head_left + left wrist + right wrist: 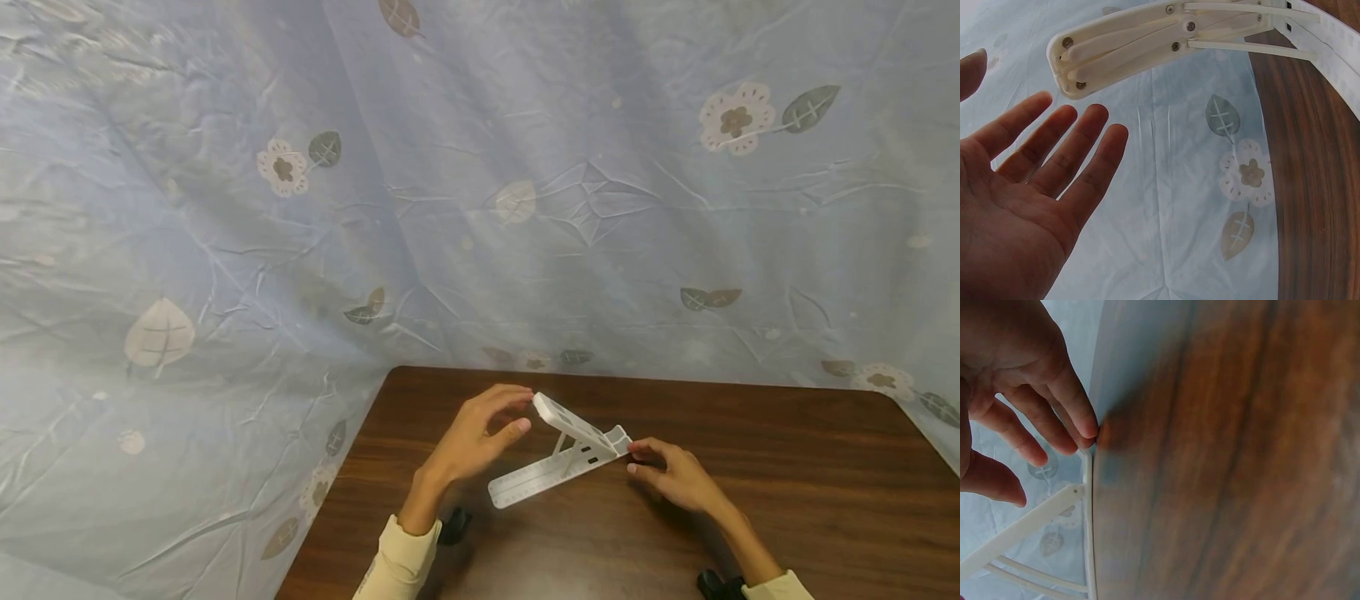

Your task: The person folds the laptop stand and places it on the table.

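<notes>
A white folding stand (562, 458) sits on the brown wooden table (750, 483), its upper panel propped up at an angle on a strut. My left hand (523, 410) hovers at the raised top end of the panel. In the left wrist view the left hand (1041, 125) has straight, spread fingers just below the stand (1166, 37), with a gap between them. My right hand (636, 458) rests on the table at the stand's low lipped end. In the right wrist view its fingertips (1085, 428) touch the stand's thin edge (1088, 506).
A pale blue cloth with flower and leaf prints (450, 208) hangs behind the table and drapes down past its left edge. Dark straps (453, 525) sit at both wrists. The table's left corner lies close to the left hand.
</notes>
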Demonstrator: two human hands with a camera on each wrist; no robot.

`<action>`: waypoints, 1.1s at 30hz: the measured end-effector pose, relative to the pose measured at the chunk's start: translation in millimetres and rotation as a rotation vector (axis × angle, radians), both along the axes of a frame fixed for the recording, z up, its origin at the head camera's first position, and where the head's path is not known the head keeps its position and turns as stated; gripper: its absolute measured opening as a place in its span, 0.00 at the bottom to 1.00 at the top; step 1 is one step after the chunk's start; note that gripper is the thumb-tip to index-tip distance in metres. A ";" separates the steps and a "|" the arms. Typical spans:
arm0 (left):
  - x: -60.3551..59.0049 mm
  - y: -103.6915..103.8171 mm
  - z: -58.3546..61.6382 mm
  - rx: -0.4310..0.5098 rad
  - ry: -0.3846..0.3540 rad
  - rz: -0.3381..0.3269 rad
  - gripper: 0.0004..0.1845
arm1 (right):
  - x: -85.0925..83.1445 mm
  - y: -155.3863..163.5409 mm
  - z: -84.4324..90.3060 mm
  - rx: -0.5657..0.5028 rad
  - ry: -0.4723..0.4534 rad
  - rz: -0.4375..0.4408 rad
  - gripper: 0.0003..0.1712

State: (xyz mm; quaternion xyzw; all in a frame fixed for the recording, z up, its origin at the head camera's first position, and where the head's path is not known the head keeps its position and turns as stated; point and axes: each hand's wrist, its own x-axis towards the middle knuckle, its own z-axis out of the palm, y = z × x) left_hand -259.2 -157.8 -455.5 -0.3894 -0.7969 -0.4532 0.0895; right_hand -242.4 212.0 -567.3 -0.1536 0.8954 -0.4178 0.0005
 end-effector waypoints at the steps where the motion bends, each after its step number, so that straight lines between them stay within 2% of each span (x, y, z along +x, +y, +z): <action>1: -0.6 0.0 -0.2 -0.004 0.001 0.004 0.21 | 0.0 0.1 0.0 0.003 0.002 0.002 0.25; 6: -1.8 -4.9 -8.8 -0.075 -0.005 0.072 0.21 | -0.6 0.2 0.1 0.007 0.023 0.000 0.24; 9: -3.2 -11.4 -21.2 -0.145 -0.061 0.109 0.22 | -0.9 0.8 1.1 0.014 0.035 -0.003 0.24; 16: -3.8 -30.3 -60.7 -0.269 -0.276 0.075 0.27 | -1.9 1.3 2.0 0.003 0.023 0.010 0.25; 21: 0.5 -36.9 -81.5 -0.340 -0.357 0.042 0.29 | -2.4 0.7 1.0 0.015 0.014 0.013 0.24; 26: 4.9 -36.7 -88.9 -0.357 -0.378 0.049 0.28 | -4.4 0.4 0.6 0.014 0.014 0.009 0.24; 33: 11.6 -35.6 -90.2 -0.351 -0.376 0.054 0.29 | -8.1 0.4 0.3 -0.016 0.001 0.017 0.23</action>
